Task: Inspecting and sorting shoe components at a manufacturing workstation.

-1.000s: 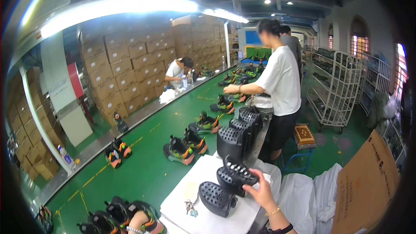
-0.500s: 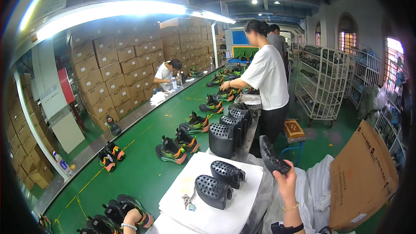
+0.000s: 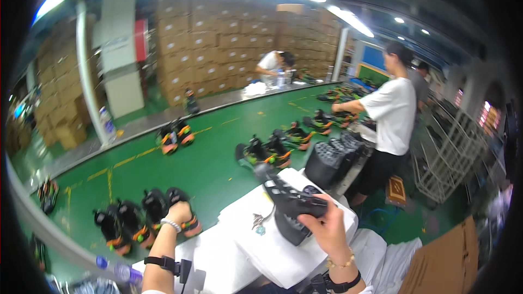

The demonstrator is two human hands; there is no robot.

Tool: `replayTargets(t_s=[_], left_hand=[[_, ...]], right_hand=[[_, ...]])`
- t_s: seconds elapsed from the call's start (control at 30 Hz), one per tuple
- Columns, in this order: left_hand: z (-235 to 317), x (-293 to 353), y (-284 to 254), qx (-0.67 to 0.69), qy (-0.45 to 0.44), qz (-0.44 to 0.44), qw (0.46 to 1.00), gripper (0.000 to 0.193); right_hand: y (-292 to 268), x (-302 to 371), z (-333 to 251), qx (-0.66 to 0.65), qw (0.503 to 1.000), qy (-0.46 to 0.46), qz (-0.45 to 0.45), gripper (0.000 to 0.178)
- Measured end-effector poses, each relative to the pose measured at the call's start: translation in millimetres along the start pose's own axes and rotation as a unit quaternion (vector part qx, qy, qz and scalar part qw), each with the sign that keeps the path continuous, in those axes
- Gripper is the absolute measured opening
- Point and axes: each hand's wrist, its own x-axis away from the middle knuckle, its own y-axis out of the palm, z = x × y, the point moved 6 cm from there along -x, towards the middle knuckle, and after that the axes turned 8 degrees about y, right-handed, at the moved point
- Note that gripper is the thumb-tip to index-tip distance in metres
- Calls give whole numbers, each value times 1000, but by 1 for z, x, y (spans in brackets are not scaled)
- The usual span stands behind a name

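My right hand (image 3: 328, 230) is closed round the heel end of a black plastic shoe last (image 3: 297, 198) with openings along its top, held tilted above the white sheets. Below it, another black perforated last (image 3: 291, 230) stands on the white sheets (image 3: 239, 239), partly covered by the held one. My left hand (image 3: 178, 213) grips a black sneaker (image 3: 190, 224) with an orange and green sole at the right end of a row; its fingertips are partly hidden by the shoe. Other sneakers (image 3: 132, 219) of that kind stand beside it on the green table.
Keys on a ring (image 3: 259, 225) lie on the sheets. Black perforated lasts (image 3: 327, 159) stand at the table's right edge, near a co-worker in white (image 3: 393, 114). More sneakers (image 3: 256, 152) stand farther along. A cardboard box (image 3: 441, 256) is at the lower right.
My right hand has moved left with the last, from beside the table to over the sheets. My left hand stays at the sneaker row. The view has swung left and tilted.
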Motion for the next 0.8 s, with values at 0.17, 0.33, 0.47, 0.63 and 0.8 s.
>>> replayTargets(t_s=[0.17, 0.33, 0.47, 0.63, 0.8], left_hand=[[15, 104, -28, 145, -7, 460, 876, 19], [15, 118, 38, 278, 1, 400, 874, 47], [12, 108, 47, 352, 24, 362, 863, 45], [15, 112, 43, 370, -6, 359, 857, 39], [15, 108, 38, 381, -11, 345, 858, 39]], right_hand=[[145, -29, 22, 207, 957, -37, -201, 40], [274, -43, 34, 343, 891, -105, -280, 41], [333, -46, 65, 402, 863, -100, -290, 34], [364, -32, 104, 460, 826, -191, -263, 30], [373, -36, 117, 487, 810, -185, -270, 11]])
